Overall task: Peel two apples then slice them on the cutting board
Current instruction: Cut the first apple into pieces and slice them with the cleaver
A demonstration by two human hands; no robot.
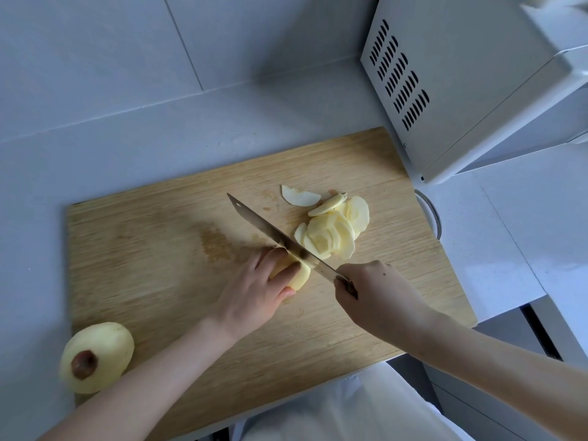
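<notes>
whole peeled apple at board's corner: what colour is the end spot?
Dark reddish-brown spot on the pale yellow whole peeled apple; head view shows it.

We find the premises to be a kitchen, domestic in appearance. The worktop is a pale, smooth counter backed by a wall of large pale tiles with visible joints. A white microwave oven, vented on its side panel, stands toward the worktop's far right corner. A wooden cutting board lies at the worktop's front edge and carries food in preparation: a fan of apple slices, a partly cut apple, a kitchen knife and, at the board's near left corner, a whole peeled apple. What appear to be white cabinet fronts show below the worktop at the right.
</notes>
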